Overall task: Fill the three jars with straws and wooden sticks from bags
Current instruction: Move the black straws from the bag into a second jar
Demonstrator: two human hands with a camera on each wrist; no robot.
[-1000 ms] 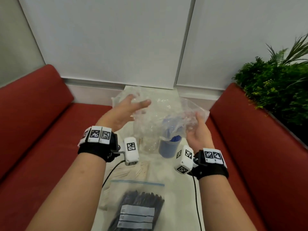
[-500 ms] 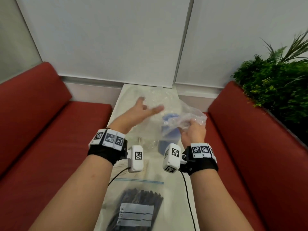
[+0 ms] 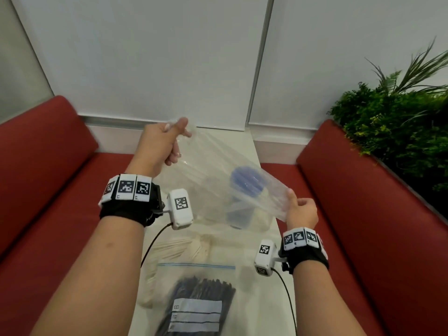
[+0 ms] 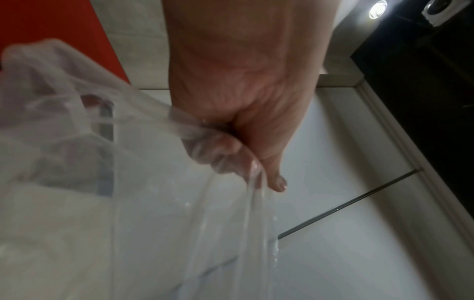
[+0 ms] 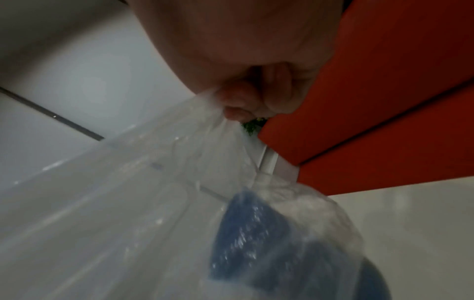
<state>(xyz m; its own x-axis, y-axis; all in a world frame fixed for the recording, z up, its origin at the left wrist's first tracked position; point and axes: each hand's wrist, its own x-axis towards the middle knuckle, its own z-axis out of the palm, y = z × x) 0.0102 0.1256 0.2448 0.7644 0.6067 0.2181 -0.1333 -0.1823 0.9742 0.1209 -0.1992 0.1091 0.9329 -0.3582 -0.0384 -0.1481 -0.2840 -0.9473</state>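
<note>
A clear plastic bag (image 3: 218, 170) is stretched in the air between both hands, above the white table (image 3: 252, 299). My left hand (image 3: 167, 144) grips its far upper end in a fist. My right hand (image 3: 300, 212) pinches its near lower end. Seen through the bag is a jar packed with blue straws (image 3: 244, 183). In the left wrist view the fingers (image 4: 231, 150) bunch the clear film (image 4: 128, 203). In the right wrist view the fingertips (image 5: 238, 101) hold the film over the blue straws (image 5: 256, 239).
A zip bag of black straws (image 3: 201, 304) with a white label lies at the table's near end. A bag of wooden sticks (image 3: 177, 248) lies behind it on the left. Red sofas (image 3: 48, 190) flank the narrow table, and a green plant (image 3: 392, 127) stands at the right.
The left hand has closed on the bag's far end and lifted it up and away. The right hand has pulled its end nearer and to the right, stretching the crumpled bag taut.
</note>
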